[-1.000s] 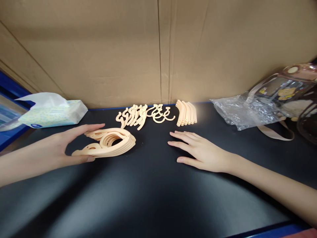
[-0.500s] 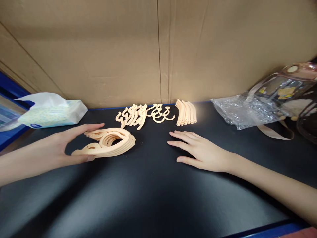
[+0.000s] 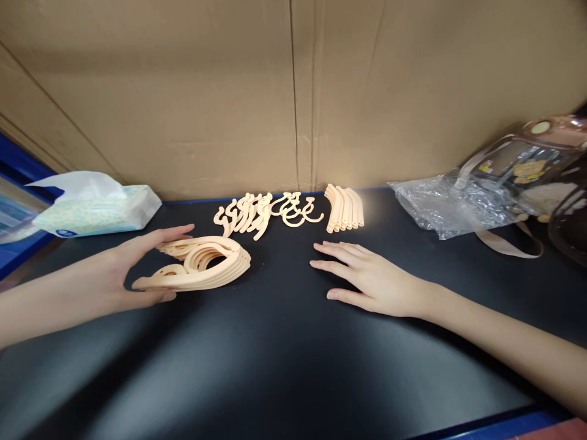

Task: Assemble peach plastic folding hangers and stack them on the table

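A: Why does the left hand (image 3: 107, 269) curve half-open around the nested hanger pieces (image 3: 206, 281), left on the black table (image 3: 275, 354)?

B: Presumably to steady them; firm grip cannot be told. The right hand (image 3: 376, 281) lies empty, loosely spread, nearer than the curved tubes (image 3: 345, 211), apparently aligned for compactness.

Left hand (image 3: 112, 269) around beige stack (image 3: 206, 279), right hand (image 3: 373, 278) palm-down — black table (image 3: 275, 366), hooks (image 3: 263, 212) behind
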### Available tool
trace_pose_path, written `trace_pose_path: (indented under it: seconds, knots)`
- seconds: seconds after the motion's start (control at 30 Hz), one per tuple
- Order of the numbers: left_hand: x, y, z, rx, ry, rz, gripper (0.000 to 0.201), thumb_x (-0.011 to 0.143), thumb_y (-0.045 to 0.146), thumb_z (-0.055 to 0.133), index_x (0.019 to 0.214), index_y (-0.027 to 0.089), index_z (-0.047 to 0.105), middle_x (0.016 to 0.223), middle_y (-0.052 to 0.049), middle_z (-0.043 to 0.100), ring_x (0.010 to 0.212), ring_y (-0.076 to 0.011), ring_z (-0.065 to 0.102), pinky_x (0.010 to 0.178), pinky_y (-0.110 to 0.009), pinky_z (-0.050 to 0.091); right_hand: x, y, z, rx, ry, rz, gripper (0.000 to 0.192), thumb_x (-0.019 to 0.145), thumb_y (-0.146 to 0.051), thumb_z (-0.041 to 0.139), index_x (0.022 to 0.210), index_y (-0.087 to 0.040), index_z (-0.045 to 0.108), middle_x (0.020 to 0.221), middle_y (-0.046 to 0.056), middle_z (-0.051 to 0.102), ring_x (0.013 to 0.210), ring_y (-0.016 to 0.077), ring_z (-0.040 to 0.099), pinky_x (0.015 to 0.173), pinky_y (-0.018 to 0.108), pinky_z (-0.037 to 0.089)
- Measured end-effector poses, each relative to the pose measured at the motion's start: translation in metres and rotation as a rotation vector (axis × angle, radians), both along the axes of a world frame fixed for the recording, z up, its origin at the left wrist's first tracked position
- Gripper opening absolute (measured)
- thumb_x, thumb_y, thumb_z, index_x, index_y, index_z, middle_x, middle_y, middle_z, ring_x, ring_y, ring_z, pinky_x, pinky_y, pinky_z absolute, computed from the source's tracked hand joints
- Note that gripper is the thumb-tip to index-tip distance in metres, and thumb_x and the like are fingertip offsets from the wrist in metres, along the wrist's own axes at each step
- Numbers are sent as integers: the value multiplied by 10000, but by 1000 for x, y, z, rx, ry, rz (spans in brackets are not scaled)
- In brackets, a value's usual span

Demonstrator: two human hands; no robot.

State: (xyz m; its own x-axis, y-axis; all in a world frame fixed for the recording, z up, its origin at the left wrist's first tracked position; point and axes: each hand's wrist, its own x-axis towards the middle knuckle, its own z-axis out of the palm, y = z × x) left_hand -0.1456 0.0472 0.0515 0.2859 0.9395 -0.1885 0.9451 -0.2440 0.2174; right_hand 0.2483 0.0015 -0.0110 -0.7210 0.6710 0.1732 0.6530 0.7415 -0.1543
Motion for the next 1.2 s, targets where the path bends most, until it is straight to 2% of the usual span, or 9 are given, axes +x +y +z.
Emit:
trace_pose_path:
  seconds: [0.2, 0.57, 0.67, 0.87, 1.07, 1.2]
  knots:
    - [-4, 2, -2, -26, 53, 83, 1082, 540, 621, 600, 1465, 254, 175, 1327, -25, 537, 1142, -283, 568, 983, -354, 426, 0, 0, -1, 5, 12, 4, 506, 942, -466, 403, 1371, -200, 437, 1473, 121, 369, 1363, 269, 321, 1090, 497, 322]
    - [5, 2, 3, -40, 70, 131, 1115, 519, 607, 567, 1477, 225, 144, 1379, -41, 485, 1179, -297, 538, 999, -366, 403, 0, 0, -1, 13, 2, 1, 505, 941, -467, 402, 1366, -196, 444, 1472, 120, 371, 1362, 268, 322, 1094, 494, 318]
    - [0, 4, 0, -33, 86, 109, 1115, 537, 609, 569, 1480, 195, 141, 1385, -67, 479, 1150, -317, 557, 941, -358, 448, 0, 0, -1, 12, 16, 7, 503, 940, -463, 408, 1364, -194, 447, 1468, 123, 376, 1359, 269, 329, 1091, 496, 323]
    - [-7, 6, -7, -40, 85, 49, 1089, 590, 586, 590, 1484, 229, 83, 1370, -52, 496, 1096, -285, 594, 935, -338, 448, 0, 0, -1, 6, 10, 2, 505, 941, -466, 402, 1369, -200, 440, 1473, 119, 368, 1362, 269, 323, 1091, 495, 322]
    - [-4, 6, -6, -23, 93, 54, 1109, 579, 614, 601, 1484, 209, 105, 1354, -60, 517, 1062, -294, 615, 872, -312, 483, -1, 0, 0, 4, 2, -1, 510, 944, -470, 393, 1370, -193, 439, 1477, 120, 362, 1365, 267, 316, 1095, 491, 317]
    - [-5, 6, -4, -4, 92, 40, 1105, 585, 629, 601, 1483, 211, 112, 1375, -55, 496, 1115, -292, 588, 925, -313, 458, 0, 0, 0, 3, 1, 2, 512, 942, -475, 395, 1369, -196, 440, 1475, 119, 365, 1363, 266, 320, 1093, 494, 318]
